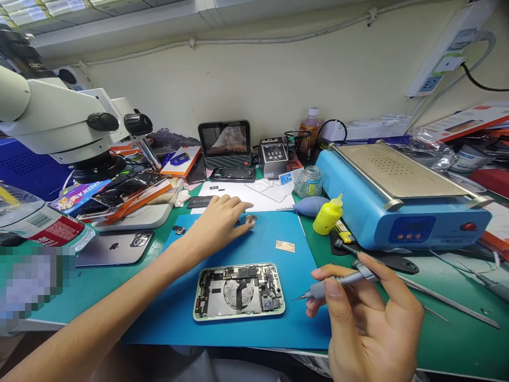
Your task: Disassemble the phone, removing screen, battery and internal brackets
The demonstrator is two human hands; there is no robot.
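In my right hand (369,318) is a slim grey precision screwdriver (318,291), its thin tip pointing left. Left of that tip, an opened smartphone (239,293) lies on the blue mat (254,331), its inside facing up, with the board, flex cable and camera parts showing. My left hand (220,223) reaches over the far part of the mat, thumb and forefinger apart. Between their tips sits a small metal phone part (251,219); whether they touch it I cannot tell. A small camera-like part (178,229) and a thin metal plate (285,246) also rest on the mat.
At left stand a microscope (51,116) and a closed phone (115,248). A blue heating plate machine (401,196), yellow bottle (328,215), blue air blower (308,207) and glass jar (309,183) stand at right. Long tweezers (449,300) lie near my right hand.
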